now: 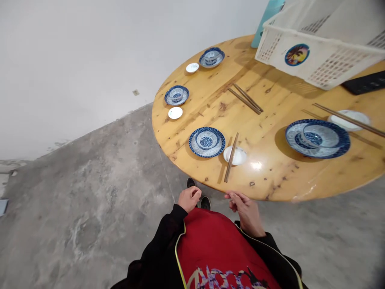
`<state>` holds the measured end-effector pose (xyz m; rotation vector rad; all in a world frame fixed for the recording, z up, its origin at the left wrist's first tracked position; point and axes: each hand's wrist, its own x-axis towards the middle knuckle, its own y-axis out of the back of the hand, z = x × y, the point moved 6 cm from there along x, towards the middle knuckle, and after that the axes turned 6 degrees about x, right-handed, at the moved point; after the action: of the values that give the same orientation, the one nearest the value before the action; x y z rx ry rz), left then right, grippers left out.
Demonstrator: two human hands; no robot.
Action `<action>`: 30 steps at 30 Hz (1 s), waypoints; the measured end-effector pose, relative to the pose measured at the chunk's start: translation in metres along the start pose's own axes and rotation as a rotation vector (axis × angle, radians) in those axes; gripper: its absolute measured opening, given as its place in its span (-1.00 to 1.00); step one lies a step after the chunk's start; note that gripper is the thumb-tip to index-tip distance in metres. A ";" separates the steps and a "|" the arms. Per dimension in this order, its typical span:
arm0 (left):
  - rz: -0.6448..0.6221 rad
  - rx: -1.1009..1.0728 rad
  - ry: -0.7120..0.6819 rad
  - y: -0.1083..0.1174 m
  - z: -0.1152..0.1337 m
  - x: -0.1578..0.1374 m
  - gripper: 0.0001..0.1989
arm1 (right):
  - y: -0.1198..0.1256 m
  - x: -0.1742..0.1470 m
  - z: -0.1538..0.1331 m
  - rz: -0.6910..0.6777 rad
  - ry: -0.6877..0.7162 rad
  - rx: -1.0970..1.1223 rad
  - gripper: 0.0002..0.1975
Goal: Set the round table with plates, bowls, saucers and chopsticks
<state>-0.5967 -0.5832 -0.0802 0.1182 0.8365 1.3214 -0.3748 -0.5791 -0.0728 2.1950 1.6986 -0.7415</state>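
Note:
My left hand (189,199) hovers in front of my red shirt, its fingers curled in and nothing visible in them. Just off the table's front edge is my right hand (244,211), empty, with its fingers loosely bent and apart. Closest to it on the wood, a pair of chopsticks (233,149) rests across a small white dish (240,156). To the left of that dish, a clear-looking bowl (207,140) sits on a blue-patterned plate (221,144). Farther right, another blue-rimmed plate (341,146) carries a bowl (313,136), with chopsticks (345,117) over a white dish (363,117) behind it.
Along the round table's (168,138) left side are two more plates with bowls (177,95) (211,57) and white dishes (175,112) (192,68). Loose chopsticks (245,99) lie mid-table. A white plastic basket (327,60), a teal object (264,20) and a black object (365,83) stand behind.

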 end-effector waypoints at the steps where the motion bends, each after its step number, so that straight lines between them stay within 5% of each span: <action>1: -0.007 0.011 0.005 -0.004 -0.004 -0.009 -0.77 | -0.004 -0.004 0.006 -0.039 -0.021 -0.016 -0.47; 7: 0.004 0.066 0.009 -0.007 -0.015 -0.031 -0.75 | -0.027 -0.023 0.018 -0.203 -0.048 -0.129 -0.49; 15: 0.020 0.034 -0.078 0.034 -0.031 -0.011 -0.75 | -0.061 -0.010 0.019 -0.116 0.016 -0.110 -0.43; 19: 0.080 0.030 -0.068 0.095 -0.068 0.001 -0.77 | -0.126 -0.005 0.024 -0.139 0.020 -0.113 -0.47; 26: 0.250 -0.052 0.008 0.224 -0.150 0.017 -0.76 | -0.281 -0.011 0.030 -0.374 0.055 -0.221 -0.62; 30: 0.259 -0.049 0.002 0.269 -0.176 0.031 -0.73 | -0.338 -0.011 0.031 -0.416 0.091 -0.303 -0.63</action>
<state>-0.9175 -0.5445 -0.0789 0.1912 0.8094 1.5843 -0.7072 -0.5097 -0.0597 1.7170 2.1842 -0.4354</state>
